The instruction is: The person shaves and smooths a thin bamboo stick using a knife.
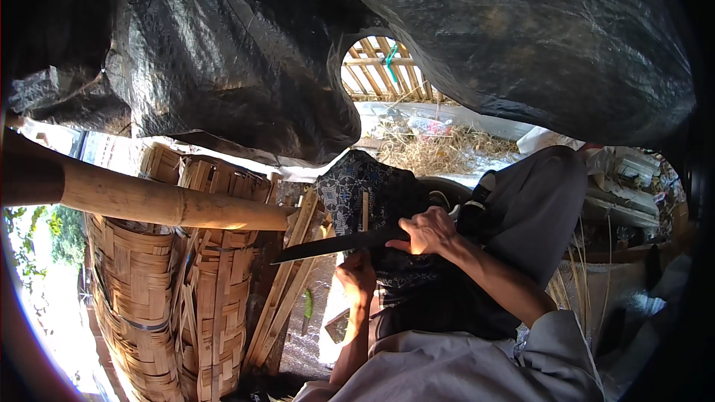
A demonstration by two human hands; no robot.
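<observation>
Two hands at work: R hand (426,231) fisted on knife (339,244) handle, L hand (357,274) pinching thin bamboo strip (365,212) upright over lap. Advise: blade angled away, short strokes, L fingers below edge.

bamboo pole (149,201) cut off at left edge; knife (339,244) handle hidden inside right hand (428,231).

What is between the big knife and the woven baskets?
In the head view, pale split bamboo slats lean between the long dark knife and the brown woven bamboo baskets.
</observation>
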